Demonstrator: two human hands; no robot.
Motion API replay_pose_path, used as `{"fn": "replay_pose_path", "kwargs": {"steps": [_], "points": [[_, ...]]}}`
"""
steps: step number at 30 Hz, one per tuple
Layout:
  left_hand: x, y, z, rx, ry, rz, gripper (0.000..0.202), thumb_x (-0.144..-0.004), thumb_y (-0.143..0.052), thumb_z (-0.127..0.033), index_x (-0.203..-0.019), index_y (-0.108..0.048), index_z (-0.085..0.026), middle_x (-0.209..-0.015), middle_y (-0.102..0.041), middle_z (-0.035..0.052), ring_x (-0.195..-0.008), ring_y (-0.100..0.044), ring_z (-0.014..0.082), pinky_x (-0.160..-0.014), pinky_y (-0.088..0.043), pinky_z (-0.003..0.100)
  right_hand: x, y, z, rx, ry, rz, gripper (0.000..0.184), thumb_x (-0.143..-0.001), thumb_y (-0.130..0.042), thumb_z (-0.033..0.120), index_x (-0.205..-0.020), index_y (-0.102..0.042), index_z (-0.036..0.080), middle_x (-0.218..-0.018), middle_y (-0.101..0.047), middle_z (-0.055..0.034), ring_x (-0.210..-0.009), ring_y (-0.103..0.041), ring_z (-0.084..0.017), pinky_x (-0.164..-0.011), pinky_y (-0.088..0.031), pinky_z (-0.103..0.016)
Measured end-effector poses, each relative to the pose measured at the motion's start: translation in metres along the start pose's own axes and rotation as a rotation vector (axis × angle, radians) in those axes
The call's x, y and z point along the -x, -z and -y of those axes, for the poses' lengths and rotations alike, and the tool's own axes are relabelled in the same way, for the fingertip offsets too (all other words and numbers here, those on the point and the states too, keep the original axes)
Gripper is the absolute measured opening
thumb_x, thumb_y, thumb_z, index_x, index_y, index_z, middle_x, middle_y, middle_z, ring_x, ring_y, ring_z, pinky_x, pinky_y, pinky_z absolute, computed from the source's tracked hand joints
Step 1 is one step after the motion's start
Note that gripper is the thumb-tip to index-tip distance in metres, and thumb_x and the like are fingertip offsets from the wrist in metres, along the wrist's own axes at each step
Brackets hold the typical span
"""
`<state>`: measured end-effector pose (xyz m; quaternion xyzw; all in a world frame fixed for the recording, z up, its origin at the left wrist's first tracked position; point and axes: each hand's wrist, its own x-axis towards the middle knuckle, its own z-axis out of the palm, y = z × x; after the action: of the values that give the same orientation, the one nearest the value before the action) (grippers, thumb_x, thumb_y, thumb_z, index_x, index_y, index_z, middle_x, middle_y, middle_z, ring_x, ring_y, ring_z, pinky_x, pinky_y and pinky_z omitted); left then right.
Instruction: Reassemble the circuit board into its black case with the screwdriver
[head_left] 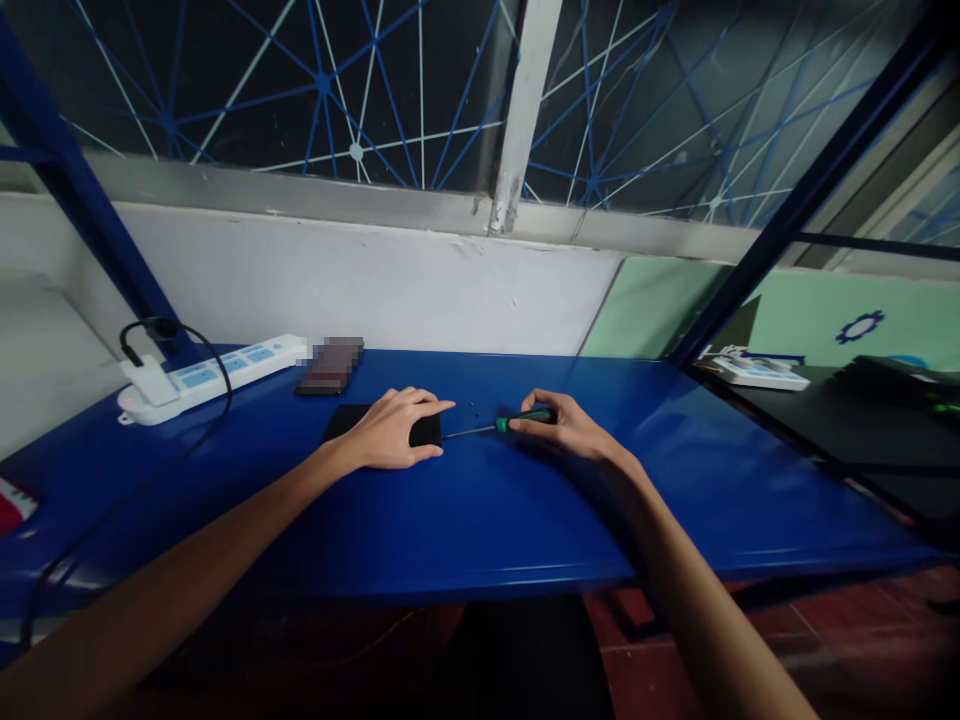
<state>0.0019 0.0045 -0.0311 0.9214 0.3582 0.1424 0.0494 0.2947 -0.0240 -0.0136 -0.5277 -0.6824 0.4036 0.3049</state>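
My right hand [559,425] is closed around the green and black handle of a screwdriver [504,424]. Its thin shaft points left, and the tip meets or nearly meets the right edge of a flat black rectangular case [426,432]. Over that case lies my left hand [390,428], holding it down on the blue table, thumb and fingers reaching past its right end. The case's exact kind cannot be made out. A few tiny dark bits [472,406], perhaps screws, lie on the table just above the screwdriver's shaft.
A white power strip [225,375] with a plugged-in adapter and black cable [217,350] stands at the back left. Beside it lies a dark phone-like slab [330,368], partly blurred out. Blue frame posts [739,285] rise at both sides; a dark table [847,420] adjoins at right.
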Motion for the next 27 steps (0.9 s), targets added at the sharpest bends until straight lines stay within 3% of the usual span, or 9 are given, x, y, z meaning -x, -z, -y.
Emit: {"fn": "replay_pose_path", "kwargs": {"steps": [6,10,12,20,27], "points": [[0.0002,0.0022,-0.0019,-0.002,0.008,0.011,0.064,-0.084,-0.058,-0.050,-0.141,-0.039,-0.030,-0.132,-0.052,0.0088,-0.115,-0.048,0.0298,-0.095,-0.034,0.046,-0.0028,-0.0044,0.0015,0.216,0.069,-0.102,0.054,-0.083,-0.049,0.063,-0.054,-0.040,0.019,-0.052,-0.030,0.0055,-0.049,-0.027,-0.008,-0.048,-0.020,-0.026],[0.0004,0.0028,-0.0019,-0.002,0.007,0.012,0.064,-0.084,-0.058,-0.049,-0.142,-0.039,-0.030,-0.131,-0.052,0.0092,-0.115,-0.048,0.0295,-0.095,-0.035,0.047,0.0002,-0.0033,0.0059,0.079,0.043,-0.035,0.039,-0.078,-0.061,0.057,-0.077,-0.051,0.020,-0.055,-0.040,0.0064,-0.048,-0.032,-0.008,-0.047,-0.024,-0.025],[0.0004,0.0034,-0.0024,-0.002,0.002,0.013,0.064,-0.084,-0.058,-0.048,-0.142,-0.039,-0.030,-0.132,-0.052,0.0093,-0.116,-0.048,0.0293,-0.095,-0.035,0.047,0.0010,-0.0017,0.0055,0.012,-0.014,0.008,0.040,-0.073,-0.069,0.053,-0.088,-0.050,0.021,-0.053,-0.041,0.0081,-0.045,-0.031,-0.008,-0.044,-0.023,-0.023],[0.0000,0.0050,-0.0049,0.002,0.011,0.031,0.064,-0.085,-0.058,-0.048,-0.143,-0.037,-0.030,-0.134,-0.051,0.0096,-0.119,-0.047,0.0294,-0.099,-0.033,0.049,-0.0028,-0.0026,0.0042,0.260,0.083,-0.147,0.048,-0.080,-0.054,0.061,-0.067,-0.060,0.015,-0.056,-0.043,0.0020,-0.053,-0.035,-0.010,-0.049,-0.025,-0.026],[0.0007,0.0044,-0.0043,-0.001,0.008,0.036,0.064,-0.085,-0.058,-0.048,-0.143,-0.037,-0.030,-0.135,-0.050,0.0093,-0.121,-0.046,0.0300,-0.099,-0.033,0.050,-0.0012,0.0004,-0.0020,0.016,0.053,-0.039,0.043,-0.071,-0.069,0.053,-0.092,-0.051,0.020,-0.058,-0.042,0.0064,-0.050,-0.033,-0.009,-0.046,-0.025,-0.024]]}}
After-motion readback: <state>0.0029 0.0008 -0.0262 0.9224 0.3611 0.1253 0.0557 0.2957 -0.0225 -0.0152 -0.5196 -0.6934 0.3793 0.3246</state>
